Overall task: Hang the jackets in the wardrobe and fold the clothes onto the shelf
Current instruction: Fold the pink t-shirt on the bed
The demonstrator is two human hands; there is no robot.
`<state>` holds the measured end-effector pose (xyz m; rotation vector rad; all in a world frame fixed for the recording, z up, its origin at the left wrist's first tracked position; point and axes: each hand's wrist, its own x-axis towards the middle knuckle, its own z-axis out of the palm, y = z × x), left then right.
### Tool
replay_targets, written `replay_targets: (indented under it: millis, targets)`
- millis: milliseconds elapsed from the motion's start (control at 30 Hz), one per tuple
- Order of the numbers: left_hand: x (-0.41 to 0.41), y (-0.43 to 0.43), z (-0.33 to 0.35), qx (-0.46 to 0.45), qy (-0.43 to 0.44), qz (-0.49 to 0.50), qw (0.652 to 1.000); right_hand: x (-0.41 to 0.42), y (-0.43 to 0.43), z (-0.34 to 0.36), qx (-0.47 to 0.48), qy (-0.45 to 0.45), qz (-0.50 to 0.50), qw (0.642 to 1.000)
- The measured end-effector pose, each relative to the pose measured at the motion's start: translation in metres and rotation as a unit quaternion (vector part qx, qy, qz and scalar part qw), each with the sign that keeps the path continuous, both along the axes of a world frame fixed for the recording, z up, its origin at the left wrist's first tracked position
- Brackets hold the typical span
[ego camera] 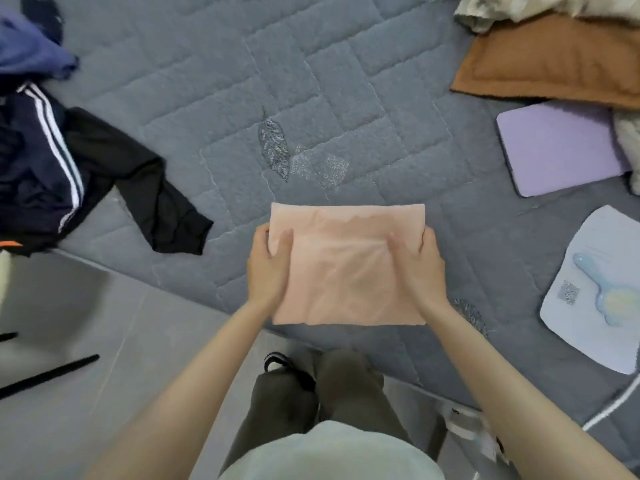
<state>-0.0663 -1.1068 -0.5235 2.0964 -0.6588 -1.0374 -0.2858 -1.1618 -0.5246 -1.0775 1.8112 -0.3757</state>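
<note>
The folded pink garment [346, 268] is held flat at the centre, at the near edge of the bed [346, 98], presumably so that its folds do not open. It is gripped at 9 o'clock by the left hand [268, 268] and at 3 o'clock by the right hand [420, 268], thumbs on top and fingers [428, 237] curled round the edges. Unfolded dark clothes [52, 168] lie at 9 to 10 o'clock.

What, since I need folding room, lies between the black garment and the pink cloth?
In the head view, only bare grey quilted bedcover lies between the black garment and the pink cloth.
</note>
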Motion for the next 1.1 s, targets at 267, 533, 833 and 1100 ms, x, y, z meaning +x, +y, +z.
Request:
replay_targets:
  millis: [267, 533, 833, 1100]
  targets:
    - [0.086, 0.136, 0.077, -0.054, 0.012, 0.193, 0.98, 0.118, 0.063, 0.072, -0.068, -0.036, 0.201, 0.977]
    - [0.157, 0.328, 0.139, -0.069, -0.024, 0.397, 0.915, 0.255, 0.187, 0.133, -0.085, -0.113, 0.425, 0.894]
    - [0.176, 0.535, 0.207, -0.093, -0.091, 0.632, 0.764, 0.403, 0.354, 0.207, -0.048, -0.196, 0.654, 0.729]
    - [0.156, 0.663, 0.269, -0.094, -0.161, 0.78, 0.598, 0.491, 0.506, 0.273, -0.019, -0.242, 0.804, 0.543]
